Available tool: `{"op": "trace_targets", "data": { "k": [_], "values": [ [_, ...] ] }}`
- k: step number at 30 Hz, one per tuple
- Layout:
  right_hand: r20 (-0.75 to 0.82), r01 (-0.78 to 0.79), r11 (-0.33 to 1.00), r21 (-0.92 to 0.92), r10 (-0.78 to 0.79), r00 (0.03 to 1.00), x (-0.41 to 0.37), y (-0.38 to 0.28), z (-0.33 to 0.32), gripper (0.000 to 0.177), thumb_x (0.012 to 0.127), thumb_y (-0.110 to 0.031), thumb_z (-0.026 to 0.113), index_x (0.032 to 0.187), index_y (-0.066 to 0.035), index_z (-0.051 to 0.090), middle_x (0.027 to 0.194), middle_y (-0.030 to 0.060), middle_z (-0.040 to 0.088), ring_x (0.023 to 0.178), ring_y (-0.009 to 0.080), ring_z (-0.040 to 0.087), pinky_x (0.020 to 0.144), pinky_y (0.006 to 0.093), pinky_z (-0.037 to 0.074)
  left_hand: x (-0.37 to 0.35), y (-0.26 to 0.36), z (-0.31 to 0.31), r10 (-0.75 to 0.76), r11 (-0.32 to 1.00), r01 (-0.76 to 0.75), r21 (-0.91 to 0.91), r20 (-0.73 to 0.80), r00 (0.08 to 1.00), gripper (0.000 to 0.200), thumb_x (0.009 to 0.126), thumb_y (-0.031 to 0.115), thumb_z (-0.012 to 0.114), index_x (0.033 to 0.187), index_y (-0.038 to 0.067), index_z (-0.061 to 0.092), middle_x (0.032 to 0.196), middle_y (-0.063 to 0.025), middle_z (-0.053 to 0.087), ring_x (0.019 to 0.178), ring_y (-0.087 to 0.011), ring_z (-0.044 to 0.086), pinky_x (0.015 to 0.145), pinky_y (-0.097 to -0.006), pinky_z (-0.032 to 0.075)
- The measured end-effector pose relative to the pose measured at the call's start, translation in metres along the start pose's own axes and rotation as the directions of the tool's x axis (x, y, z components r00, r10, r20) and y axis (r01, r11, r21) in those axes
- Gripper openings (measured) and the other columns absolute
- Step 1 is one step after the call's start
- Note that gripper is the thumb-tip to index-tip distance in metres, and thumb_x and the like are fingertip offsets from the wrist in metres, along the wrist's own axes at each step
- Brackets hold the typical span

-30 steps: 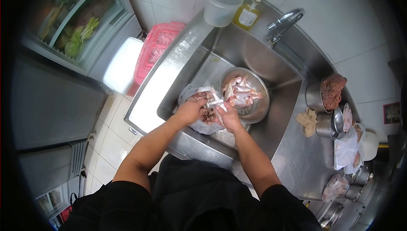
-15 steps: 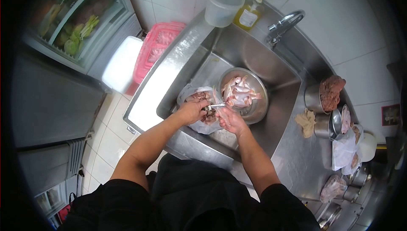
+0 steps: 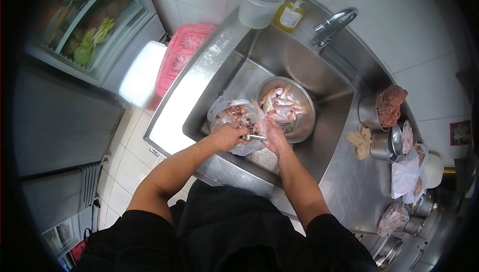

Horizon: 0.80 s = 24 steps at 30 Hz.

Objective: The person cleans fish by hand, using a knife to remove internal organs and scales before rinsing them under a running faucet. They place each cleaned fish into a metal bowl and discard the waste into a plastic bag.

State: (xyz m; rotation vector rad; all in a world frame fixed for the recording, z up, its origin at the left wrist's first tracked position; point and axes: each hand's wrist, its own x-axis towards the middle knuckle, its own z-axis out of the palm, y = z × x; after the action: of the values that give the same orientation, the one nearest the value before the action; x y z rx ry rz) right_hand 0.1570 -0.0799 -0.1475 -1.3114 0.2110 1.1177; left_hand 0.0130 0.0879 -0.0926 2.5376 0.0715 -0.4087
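Observation:
My left hand is closed around a short shiny metal blade that points toward my right hand; its handle is hidden by my fingers. My right hand grips a small pinkish fish, with part of it showing above the fingers. Both hands are close together over a white plastic bag holding fish scraps. Just beyond my right hand, a round metal bowl contains several small pink-silver fish. Bag and bowl sit inside the steel sink.
A faucet rises behind the sink, near a yellow soap bottle and a clear plastic tub. On the right counter are a pot of ground meat, a tan cloth and bagged food. A pink crate stands left.
Both hands have shifted slightly toward my body with the blade and fish. The blade now tilts downward to the right, and the fish shows higher above my right fingers.

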Motion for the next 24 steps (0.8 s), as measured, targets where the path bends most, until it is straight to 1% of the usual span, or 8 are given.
{"op": "trace_targets", "data": {
  "k": [3, 6, 10, 13, 17, 20, 23, 24],
  "values": [
    [0.000, 0.004, 0.999, 0.044, -0.004, 1.000, 0.002, 0.000, 0.001, 0.025, 0.103, -0.037, 0.046, 0.115, -0.016, 0.053, 0.087, 0.0040, 0.067, 0.055, 0.0131, 0.055, 0.042, 0.0263, 0.043, 0.012, -0.002, -0.008, -0.268, 0.958, 0.266, -0.102, 0.000, 0.963, 0.037, 0.092, 0.032, 0.059, 0.128, 0.027, 0.053, 0.115, -0.0149, 0.061, 0.105, -0.0367, 0.062, 0.088, -0.0504, 0.049],
    [0.002, -0.005, 1.000, 0.014, 0.005, 1.000, -0.001, -0.004, 0.002, 0.026, 0.103, -0.034, 0.045, 0.118, -0.014, 0.052, 0.088, 0.0063, 0.067, 0.060, 0.0145, 0.057, 0.045, 0.0273, 0.044, 0.004, -0.002, 0.005, 0.014, 0.999, -0.013, 0.042, -0.016, 1.000, 0.038, 0.091, 0.029, 0.059, 0.129, 0.026, 0.053, 0.111, -0.0176, 0.063, 0.102, -0.0387, 0.063, 0.087, -0.0475, 0.050],
    [0.058, 0.016, 0.999, -0.043, -0.014, 0.998, 0.004, -0.002, -0.002, 0.029, 0.104, -0.029, 0.043, 0.124, -0.009, 0.051, 0.092, 0.0102, 0.067, 0.066, 0.0159, 0.059, 0.051, 0.0285, 0.046, 0.019, -0.016, 0.004, -0.313, 0.938, 0.300, -0.174, -0.053, 0.948, 0.044, 0.092, 0.034, 0.058, 0.136, 0.031, 0.050, 0.122, -0.0135, 0.058, 0.107, -0.0362, 0.060, 0.091, -0.0523, 0.047],
    [0.042, 0.001, 0.998, -0.068, 0.002, 0.999, 0.004, -0.004, -0.004, 0.027, 0.103, -0.033, 0.045, 0.120, -0.014, 0.052, 0.089, 0.0067, 0.068, 0.057, 0.0138, 0.055, 0.042, 0.0279, 0.040, 0.005, -0.003, -0.001, -0.117, 0.990, 0.112, 0.087, 0.060, 0.991, 0.044, 0.092, 0.035, 0.058, 0.136, 0.033, 0.050, 0.123, -0.0120, 0.057, 0.109, -0.0359, 0.060, 0.091, -0.0543, 0.046],
    [0.094, 0.015, 0.995, -0.096, -0.006, 0.996, 0.007, -0.001, -0.009, 0.027, 0.103, -0.035, 0.046, 0.119, -0.015, 0.053, 0.087, 0.0047, 0.068, 0.054, 0.0127, 0.053, 0.039, 0.0270, 0.037, 0.010, -0.013, -0.004, -0.269, 0.961, 0.259, -0.098, -0.101, 0.958, 0.045, 0.092, 0.033, 0.059, 0.136, 0.034, 0.049, 0.121, -0.0122, 0.057, 0.111, -0.0363, 0.058, 0.091, -0.0539, 0.046],
    [0.067, 0.007, 0.995, -0.104, -0.001, 0.998, 0.002, -0.007, -0.005, 0.029, 0.104, -0.031, 0.041, 0.120, -0.009, 0.053, 0.091, 0.0095, 0.066, 0.062, 0.0152, 0.057, 0.046, 0.0281, 0.044, 0.004, -0.002, -0.002, -0.101, 0.993, 0.097, 0.064, 0.060, 0.993, 0.041, 0.092, 0.032, 0.060, 0.132, 0.030, 0.052, 0.121, -0.0130, 0.057, 0.112, -0.0340, 0.058, 0.090, -0.0518, 0.047],
    [0.078, 0.017, 0.999, -0.040, -0.014, 0.997, 0.005, -0.004, -0.005, 0.030, 0.105, -0.032, 0.040, 0.120, -0.009, 0.052, 0.094, 0.0099, 0.066, 0.066, 0.0167, 0.059, 0.049, 0.0289, 0.046, 0.007, -0.008, -0.011, -0.249, 0.959, 0.239, -0.152, -0.049, 0.967, 0.038, 0.091, 0.031, 0.061, 0.129, 0.027, 0.054, 0.118, -0.0137, 0.058, 0.109, -0.0343, 0.060, 0.090, -0.0501, 0.047],
    [0.040, -0.006, 0.998, -0.057, 0.008, 0.999, -0.001, -0.006, -0.003, 0.031, 0.105, -0.032, 0.039, 0.121, -0.009, 0.051, 0.095, 0.0102, 0.065, 0.067, 0.0172, 0.059, 0.050, 0.0293, 0.047, 0.005, -0.004, -0.009, -0.200, 0.975, 0.198, -0.103, -0.008, 0.980, 0.038, 0.091, 0.031, 0.061, 0.128, 0.027, 0.054, 0.117, -0.0137, 0.058, 0.109, -0.0349, 0.060, 0.090, -0.0502, 0.047]
  ]
}}
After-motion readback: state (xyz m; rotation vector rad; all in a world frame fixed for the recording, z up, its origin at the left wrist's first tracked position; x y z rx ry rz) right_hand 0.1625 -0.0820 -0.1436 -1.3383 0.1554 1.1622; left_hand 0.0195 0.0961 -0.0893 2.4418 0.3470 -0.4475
